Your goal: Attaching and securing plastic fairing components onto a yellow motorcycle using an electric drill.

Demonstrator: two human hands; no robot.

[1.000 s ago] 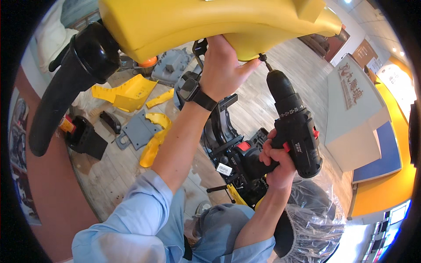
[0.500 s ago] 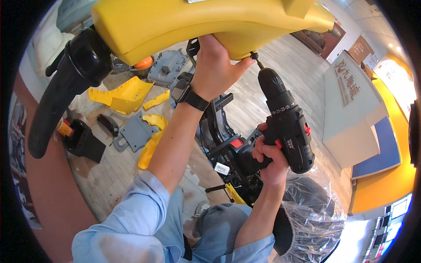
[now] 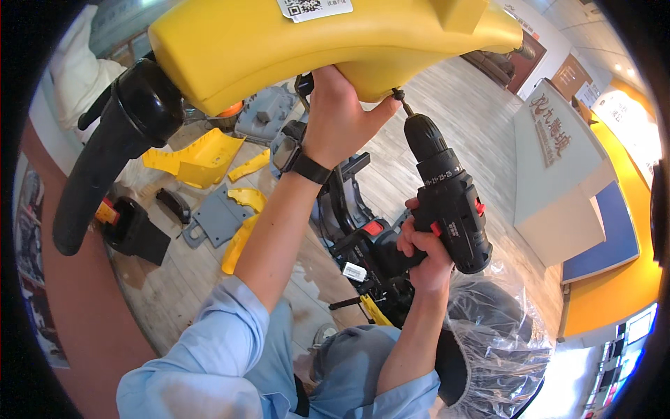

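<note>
At the top of the head view a large yellow plastic housing (image 3: 279, 59) with a white label stretches across. A black handle-shaped grip (image 3: 118, 146) juts from its left end. My left hand (image 3: 342, 112) is closed on the housing's lower edge, its fingers hidden behind and its thumb reaching toward a small dark fastener (image 3: 398, 93). My right hand (image 3: 426, 255) is wrapped around the handle of a black cordless drill (image 3: 453, 213) with red buttons. The drill tilts upward, and its bit (image 3: 407, 109) meets the fastener under the housing, right beside my left thumb.
Yellow plastic panels (image 3: 199, 157), a grey plate (image 3: 216, 216) and a black box-like part (image 3: 136, 234) lie on the floor at left. Beneath my hands stands a dark frame (image 3: 342, 202). A plastic-wrapped seat (image 3: 495, 328) is at lower right, a white counter (image 3: 558, 181) beyond.
The housing's white label has come further into view. In the picture, the drill and my right hand sit slightly further left. Both hands keep their hold.
</note>
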